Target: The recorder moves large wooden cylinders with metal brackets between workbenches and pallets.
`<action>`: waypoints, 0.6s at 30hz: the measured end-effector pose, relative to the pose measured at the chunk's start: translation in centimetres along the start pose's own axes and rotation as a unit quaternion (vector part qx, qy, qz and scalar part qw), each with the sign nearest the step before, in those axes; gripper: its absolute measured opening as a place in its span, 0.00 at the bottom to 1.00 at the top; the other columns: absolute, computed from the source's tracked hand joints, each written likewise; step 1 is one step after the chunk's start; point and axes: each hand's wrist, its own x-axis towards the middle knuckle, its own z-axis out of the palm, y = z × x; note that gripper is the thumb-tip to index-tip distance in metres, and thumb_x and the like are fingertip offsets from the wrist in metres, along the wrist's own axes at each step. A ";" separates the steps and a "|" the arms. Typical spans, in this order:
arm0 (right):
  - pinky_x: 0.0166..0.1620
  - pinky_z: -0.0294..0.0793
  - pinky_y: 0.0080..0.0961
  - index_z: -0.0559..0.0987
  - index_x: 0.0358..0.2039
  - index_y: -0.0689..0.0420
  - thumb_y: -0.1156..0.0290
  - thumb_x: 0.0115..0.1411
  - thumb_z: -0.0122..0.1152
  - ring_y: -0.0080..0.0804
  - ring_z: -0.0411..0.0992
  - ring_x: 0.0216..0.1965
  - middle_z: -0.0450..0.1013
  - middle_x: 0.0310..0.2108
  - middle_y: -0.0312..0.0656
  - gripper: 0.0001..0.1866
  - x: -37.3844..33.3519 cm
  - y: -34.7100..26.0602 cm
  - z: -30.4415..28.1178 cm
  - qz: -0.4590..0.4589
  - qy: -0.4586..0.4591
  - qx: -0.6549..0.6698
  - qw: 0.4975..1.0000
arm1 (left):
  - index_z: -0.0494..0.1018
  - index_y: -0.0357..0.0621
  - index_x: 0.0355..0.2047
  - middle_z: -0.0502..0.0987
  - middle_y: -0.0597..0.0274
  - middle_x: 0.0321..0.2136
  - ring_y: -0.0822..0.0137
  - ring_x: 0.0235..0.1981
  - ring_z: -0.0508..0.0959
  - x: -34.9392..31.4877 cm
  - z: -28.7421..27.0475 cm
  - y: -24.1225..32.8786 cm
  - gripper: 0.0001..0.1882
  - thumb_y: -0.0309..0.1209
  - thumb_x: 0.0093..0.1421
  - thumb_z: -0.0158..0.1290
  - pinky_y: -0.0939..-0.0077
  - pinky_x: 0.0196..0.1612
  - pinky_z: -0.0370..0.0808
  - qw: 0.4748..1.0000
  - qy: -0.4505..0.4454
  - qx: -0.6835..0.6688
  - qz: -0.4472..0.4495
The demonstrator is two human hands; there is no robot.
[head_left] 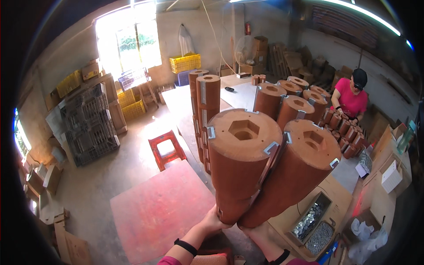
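Note:
Two tall reddish-brown cylinders (240, 165) (293, 170) stand close together in front of me, their upper ends leaning apart. Each top has a hexagonal recess, small holes and metal clips at the rim. My left hand (215, 222) grips the left cylinder near its lower end. Against the base of the right one is my right hand (256, 232), its fingers mostly hidden beneath. Behind them, a narrower brown column (207, 101) with metal strips rises at the table's left edge. Several similar wide cylinders (269, 99) are grouped farther back on the table.
A red stool (168, 150) and a reddish board (159, 207) lie left of the table (232, 104). At right are trays of metal plates (311, 216) and small metal pieces (320, 238), plus a blue-handled tool (327, 255). A person (351, 95) in pink handles small brown cylinders.

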 end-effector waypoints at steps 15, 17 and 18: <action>0.44 0.64 0.29 0.67 0.37 0.64 0.75 0.28 0.69 0.35 0.66 0.40 0.67 0.36 0.47 0.32 6.4 6.2 2.2 -0.040 0.059 0.050 0.996 | 0.52 0.43 0.51 0.65 0.59 0.45 0.67 0.47 0.65 6.3 -1.8 -5.7 0.46 0.28 0.30 0.63 0.74 0.48 0.64 0.998 -0.006 0.058 0.001; 0.44 0.64 0.29 0.69 0.36 0.64 0.75 0.28 0.68 0.34 0.66 0.39 0.67 0.35 0.46 0.30 6.6 4.3 2.9 -0.130 0.118 0.034 0.984 | 0.53 0.43 0.51 0.65 0.59 0.44 0.68 0.46 0.66 6.8 -2.4 -6.0 0.46 0.28 0.29 0.62 0.74 0.47 0.64 0.996 -0.020 0.083 -0.004; 0.44 0.64 0.29 0.69 0.36 0.64 0.75 0.28 0.68 0.34 0.66 0.39 0.67 0.35 0.46 0.30 6.6 4.7 2.9 -0.126 0.115 0.033 0.985 | 0.53 0.43 0.51 0.65 0.59 0.44 0.68 0.46 0.66 7.0 -2.5 -5.8 0.46 0.28 0.29 0.62 0.74 0.47 0.64 0.997 -0.019 0.080 -0.008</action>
